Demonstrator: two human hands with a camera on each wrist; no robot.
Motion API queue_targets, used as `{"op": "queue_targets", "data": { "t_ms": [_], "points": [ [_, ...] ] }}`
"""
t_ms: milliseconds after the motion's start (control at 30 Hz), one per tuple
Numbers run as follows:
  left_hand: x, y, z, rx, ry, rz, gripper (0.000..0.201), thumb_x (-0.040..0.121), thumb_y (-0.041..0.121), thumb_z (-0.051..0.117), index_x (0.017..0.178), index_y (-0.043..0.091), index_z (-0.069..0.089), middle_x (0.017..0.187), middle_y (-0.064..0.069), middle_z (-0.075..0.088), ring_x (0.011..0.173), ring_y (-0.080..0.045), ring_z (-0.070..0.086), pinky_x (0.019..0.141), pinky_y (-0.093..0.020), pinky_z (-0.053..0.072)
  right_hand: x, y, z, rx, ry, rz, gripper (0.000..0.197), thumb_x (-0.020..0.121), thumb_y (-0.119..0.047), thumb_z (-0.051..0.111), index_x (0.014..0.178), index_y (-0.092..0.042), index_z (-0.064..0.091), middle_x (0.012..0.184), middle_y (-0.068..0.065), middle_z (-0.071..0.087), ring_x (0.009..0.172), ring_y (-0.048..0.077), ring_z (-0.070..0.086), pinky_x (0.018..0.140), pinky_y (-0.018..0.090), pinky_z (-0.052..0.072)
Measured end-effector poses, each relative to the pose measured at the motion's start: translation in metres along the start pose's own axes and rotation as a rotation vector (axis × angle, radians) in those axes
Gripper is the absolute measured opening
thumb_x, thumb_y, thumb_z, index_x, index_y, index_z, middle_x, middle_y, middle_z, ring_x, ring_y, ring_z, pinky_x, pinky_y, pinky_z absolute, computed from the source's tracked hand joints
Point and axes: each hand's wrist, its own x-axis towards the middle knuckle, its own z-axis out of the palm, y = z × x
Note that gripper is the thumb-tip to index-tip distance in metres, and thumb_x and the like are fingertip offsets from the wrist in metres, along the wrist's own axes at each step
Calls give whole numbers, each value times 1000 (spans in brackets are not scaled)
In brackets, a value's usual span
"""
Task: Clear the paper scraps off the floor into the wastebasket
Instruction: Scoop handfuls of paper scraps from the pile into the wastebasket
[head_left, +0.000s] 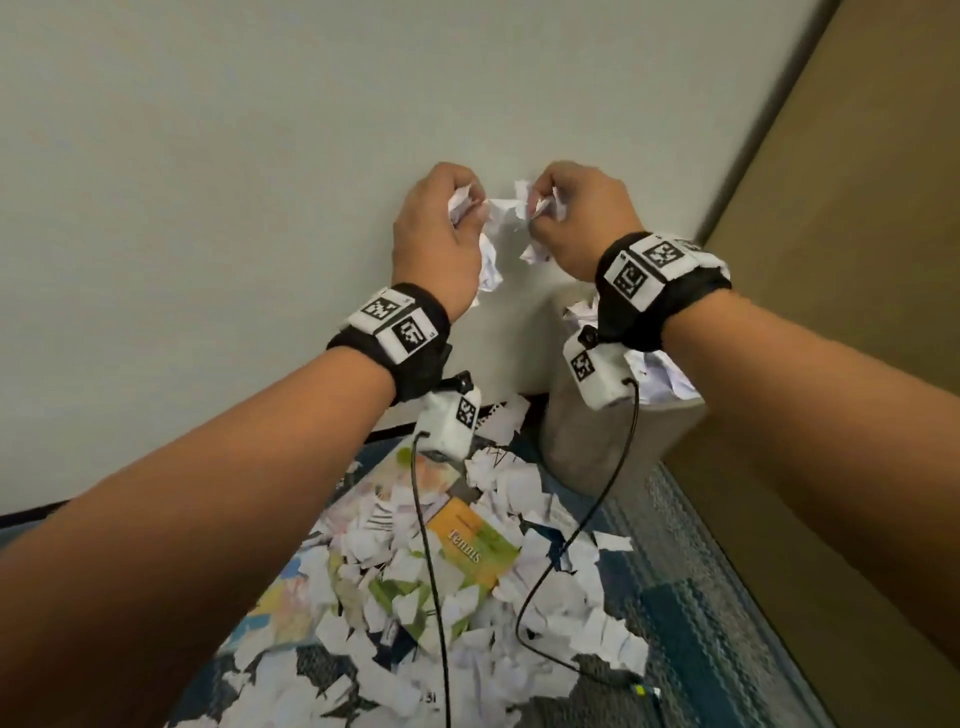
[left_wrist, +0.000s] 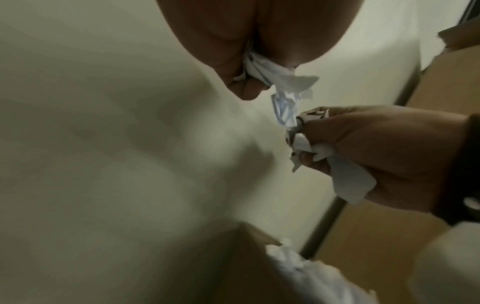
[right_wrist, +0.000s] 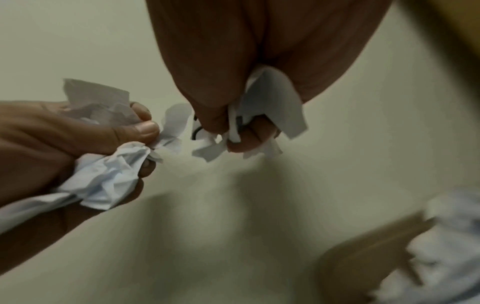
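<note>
Both hands are raised in front of the pale wall, above the wastebasket (head_left: 571, 447). My left hand (head_left: 441, 234) grips a crumpled wad of white paper scraps (head_left: 488, 260), seen in the right wrist view as a wad (right_wrist: 103, 176) under the thumb. My right hand (head_left: 576, 218) grips another bunch of scraps (head_left: 540, 208), also shown as torn strips (right_wrist: 270, 102) sticking out of the fist. The two bunches nearly touch between the hands. The grey wastebasket stands below the right wrist with white paper (head_left: 660, 374) piled in it. Many torn scraps (head_left: 519, 597) cover the floor.
Colourful printed sheets, one reading "Tennis" (head_left: 472, 545), lie among the scraps on the blue patterned carpet (head_left: 691, 587). A tan panel (head_left: 857, 260) stands at the right beside the basket. Black cables (head_left: 431, 571) hang from both wrist cameras.
</note>
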Motion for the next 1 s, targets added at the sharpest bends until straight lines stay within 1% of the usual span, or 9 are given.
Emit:
{"op": "queue_targets", "data": {
  "t_ms": [200,300,400,500,567,667,767,933,1000],
  "points": [
    [-4,51,106,-28,-75,32,21,92,6,51,111,14,57,111,-4,53,93,-12,50,77,-16,37,-9,82,-56,-150,27,281,8,85,-17,58,91,-19,63,92,0,64,82,22,61,68,26,44],
    [-21,51,143,6,-218,2,31,91,4,48,121,13,51,121,-9,43,103,-21,51,89,-26,43,-23,110,-58,-238,-103,330,7,88,-20,56,92,-15,60,90,5,63,82,26,61,67,29,44],
    [-42,38,166,314,-454,3,40,90,17,49,129,17,45,130,-10,40,115,-31,46,93,-44,42,-35,126,-50,-346,-368,324,22,89,-26,53,105,-14,61,99,6,64,90,27,60,74,31,46],
    [-58,23,173,746,-754,68,54,87,35,46,138,17,38,139,-10,43,123,-34,44,97,-46,36,-45,131,-41,-415,-578,326,32,87,-30,53,115,-17,61,114,7,65,105,27,61,83,29,45],
    [-61,19,172,817,-837,77,61,86,43,43,139,16,36,139,-11,46,124,-34,46,96,-45,36,-48,131,-40,-462,-615,367,47,88,-35,55,131,-17,52,126,9,60,116,27,56,89,30,42],
    [-59,21,170,763,-859,66,60,84,44,42,138,18,38,139,-8,47,124,-34,46,96,-45,35,-45,126,-47,-477,-669,367,45,89,-34,55,130,-16,55,127,10,60,116,27,55,97,34,43],
    [-53,25,165,557,-752,34,62,85,37,43,144,23,32,148,-3,38,130,-33,41,102,-50,33,-36,118,-63,-337,-645,379,18,87,-32,61,102,-22,63,111,2,60,106,24,55,87,30,43],
    [-43,18,150,220,-593,-13,74,75,32,34,149,25,28,155,2,32,139,-20,34,114,-44,28,-20,107,-87,-425,-481,428,36,83,-40,60,111,-19,67,116,3,66,102,23,60,87,32,49],
    [-40,15,146,94,-575,-82,73,76,30,31,149,23,31,155,1,31,141,-18,32,117,-40,25,-18,98,-92,-463,-375,411,29,85,-36,56,104,-19,71,105,2,69,92,22,61,74,28,47]
  ]
}}
